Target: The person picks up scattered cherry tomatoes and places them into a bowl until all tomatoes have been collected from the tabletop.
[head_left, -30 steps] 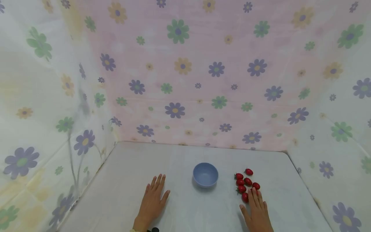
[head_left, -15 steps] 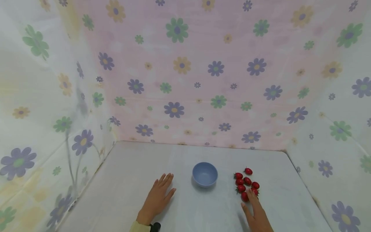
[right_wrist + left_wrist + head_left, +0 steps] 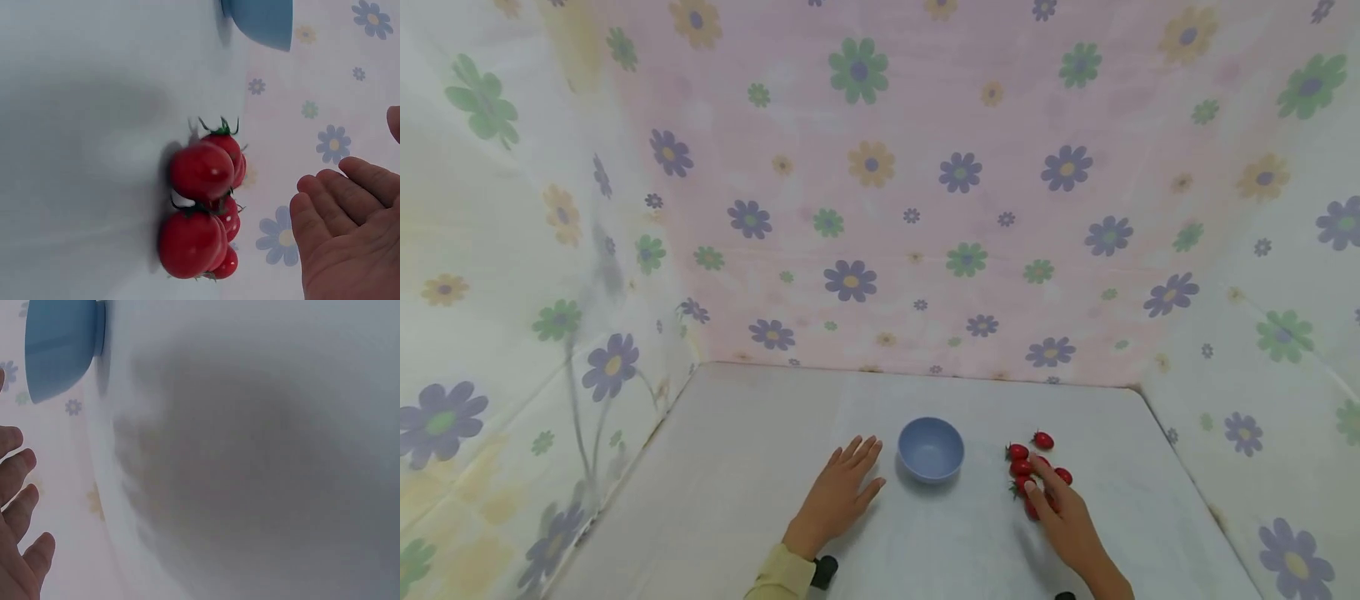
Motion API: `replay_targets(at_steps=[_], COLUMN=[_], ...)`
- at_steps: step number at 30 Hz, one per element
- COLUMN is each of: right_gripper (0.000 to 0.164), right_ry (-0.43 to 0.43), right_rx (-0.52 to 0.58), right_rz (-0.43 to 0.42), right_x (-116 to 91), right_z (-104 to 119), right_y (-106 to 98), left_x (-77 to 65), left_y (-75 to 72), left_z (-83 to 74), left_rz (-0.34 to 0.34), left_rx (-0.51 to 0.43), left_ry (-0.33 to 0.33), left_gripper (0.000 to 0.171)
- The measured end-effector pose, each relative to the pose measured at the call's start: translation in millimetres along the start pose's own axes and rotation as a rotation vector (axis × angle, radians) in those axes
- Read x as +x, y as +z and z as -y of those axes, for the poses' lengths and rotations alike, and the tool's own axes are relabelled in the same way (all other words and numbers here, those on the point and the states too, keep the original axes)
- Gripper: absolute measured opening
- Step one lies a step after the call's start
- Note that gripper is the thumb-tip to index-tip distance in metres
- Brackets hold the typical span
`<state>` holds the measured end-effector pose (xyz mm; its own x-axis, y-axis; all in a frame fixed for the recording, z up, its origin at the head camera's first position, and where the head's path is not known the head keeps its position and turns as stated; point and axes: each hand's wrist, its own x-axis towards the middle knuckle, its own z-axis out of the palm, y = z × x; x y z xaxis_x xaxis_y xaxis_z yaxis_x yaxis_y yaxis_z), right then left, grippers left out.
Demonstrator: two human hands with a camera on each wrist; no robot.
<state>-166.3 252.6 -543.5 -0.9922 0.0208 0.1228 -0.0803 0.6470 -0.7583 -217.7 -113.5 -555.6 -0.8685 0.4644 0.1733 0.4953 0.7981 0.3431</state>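
Several red cherry tomatoes (image 3: 1018,452) with green stems lie in a loose group on the right side of the white table. My right hand (image 3: 1066,521) hovers over the near part of this group, hiding some of it. In the right wrist view its fingers (image 3: 331,206) extend with nothing between them and the thumb, apart from the tomatoes (image 3: 202,170). A blue bowl (image 3: 931,478) stands upright left of the tomatoes. Left of the bowl, my left hand (image 3: 838,496) is held above the table, fingers spread and holding nothing. The left wrist view shows the bowl (image 3: 62,350) beyond the fingertips.
The white table (image 3: 760,417) runs back to a pink flowered cloth wall (image 3: 917,242). Pale flowered cloth walls (image 3: 497,333) also stand at the left and right sides.
My left hand has moved right and forward, nearer the bowl. My right hand has shifted forward over the tomatoes, with thumb and index finger now closer to them. The bowl has stayed put.
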Motion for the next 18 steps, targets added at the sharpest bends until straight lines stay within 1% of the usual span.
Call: replay_targets(at_steps=[5, 8, 11, 18], right_gripper=[0.048, 0.046, 0.046, 0.044], right_ry=[-0.085, -0.123, -0.131, -0.128], right_rx=[0.009, 0.023, 0.047, 0.036], right_rz=[-0.036, -0.036, -0.021, 0.004], right_x=[19.9, 31.1, 42.1, 66.0], right_z=[-5.3, -9.2, -13.9, -26.1], right_y=[-12.1, -19.0, -25.2, -34.5], left_x=[12.1, 18.2, 23.8, 34.9], left_y=[1.8, 3.1, 3.9, 4.7], left_z=[-7.4, -10.5, -12.9, -17.3], left_rz=[-0.003, 0.001, 0.005, -0.013], left_rx=[0.023, 0.048, 0.065, 0.105], left_ry=[0.046, 0.060, 0.069, 0.108], left_gripper=[0.062, 0.062, 0.061, 0.060])
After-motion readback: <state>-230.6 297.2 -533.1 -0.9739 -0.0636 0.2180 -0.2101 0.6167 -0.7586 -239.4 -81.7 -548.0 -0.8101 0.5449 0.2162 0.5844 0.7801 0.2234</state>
